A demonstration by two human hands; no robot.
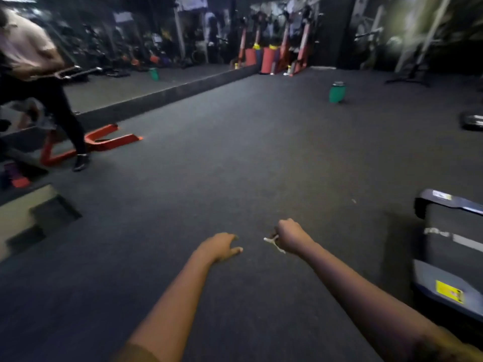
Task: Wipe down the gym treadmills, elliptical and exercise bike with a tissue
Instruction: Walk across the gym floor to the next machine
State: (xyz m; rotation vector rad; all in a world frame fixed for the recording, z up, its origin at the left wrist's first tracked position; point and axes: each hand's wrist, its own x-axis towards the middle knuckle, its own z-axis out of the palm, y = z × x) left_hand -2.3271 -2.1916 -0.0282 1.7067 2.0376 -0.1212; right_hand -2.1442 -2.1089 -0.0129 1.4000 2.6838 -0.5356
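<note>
- Dark, finely speckled rubber flooring [235, 152] fills the gym; a mirrored wall [146, 43] runs along the left, where another person [39, 74] stands over a red steel frame [104, 142].
- Right hand [290, 235]: fingers curled into a fist round the tissue [271, 240], a thin, crumpled white wad with only its twisted ends showing.
- Left hand [222, 246]: fingers loosely bent, holding nothing.
- Treadmill [449, 231], right edge: matt grey belt, rounded dark plastic end caps, yellow sticker. The tissue is apart from it, over bare floor.
- Risk: so thin a wad would likely shred or slip from the fist when dragged across the belt's grippy surface.
</note>
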